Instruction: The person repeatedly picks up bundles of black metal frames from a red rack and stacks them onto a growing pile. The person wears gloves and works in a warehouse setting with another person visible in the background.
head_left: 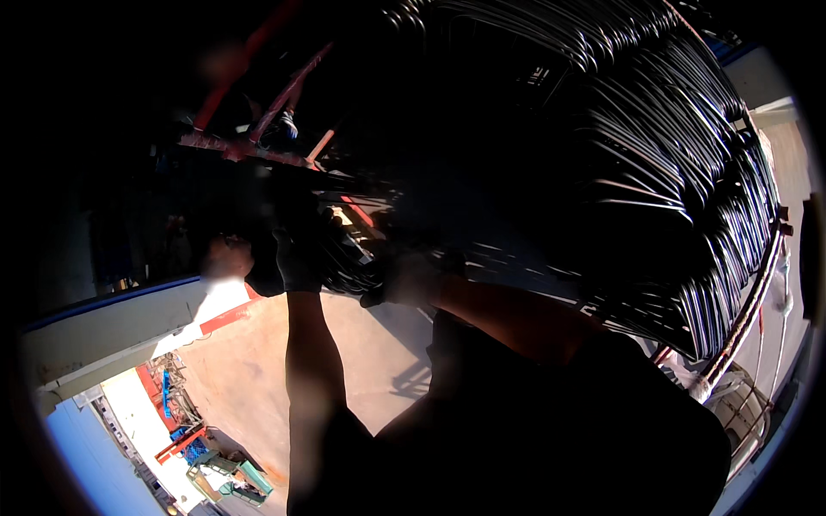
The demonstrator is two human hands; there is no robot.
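Observation:
Deep shadow and lens blur obscure much of the work area. A bundle of black wire strands (346, 268) curves between my two hands. My left hand (297, 262), apparently in a dark glove, is closed on its left end, though single fingers are lost in the dark. At the other end my right hand (413, 279) is closed around the strands, its outline blurred. Both forearms reach up from the lower edge. On the right rises a large mass of black wire coils (662, 146), stacked in thick curved layers.
A red metal frame (249, 153) stands at the upper left. Thick rope (747, 322) runs along the wire coils' right side. Below lies sunlit floor (232, 370), with a low pale wall (112, 331) at left and green metal items (237, 482) farther off.

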